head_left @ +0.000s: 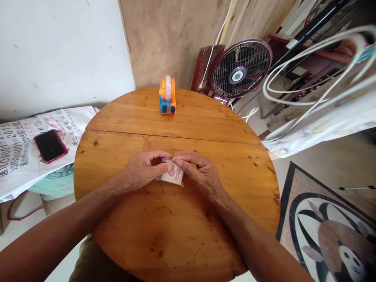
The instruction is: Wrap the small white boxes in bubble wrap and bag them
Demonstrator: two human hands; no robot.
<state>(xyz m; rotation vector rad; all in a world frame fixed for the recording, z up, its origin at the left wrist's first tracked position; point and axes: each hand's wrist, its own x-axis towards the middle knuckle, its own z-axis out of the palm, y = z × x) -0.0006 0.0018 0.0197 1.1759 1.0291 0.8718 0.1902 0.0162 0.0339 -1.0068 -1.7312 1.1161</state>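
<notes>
Pinching a small printed packet [172,175] flat against the surface [182,235], the left hand [146,169] and right hand [197,167] clamped its top edge together, steadying it.

Orange-blue tape dispenser [167,96]; red-printed white packet [173,175].

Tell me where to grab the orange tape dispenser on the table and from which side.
Grip the tape dispenser across its two flat orange side walls, around the middle of the body, coming down from above. It stands upright and alone at the far edge of the table, its narrow end facing the person, so both sides look free. Probably avoid the near blue end, where the cutter seems to sit.
</notes>
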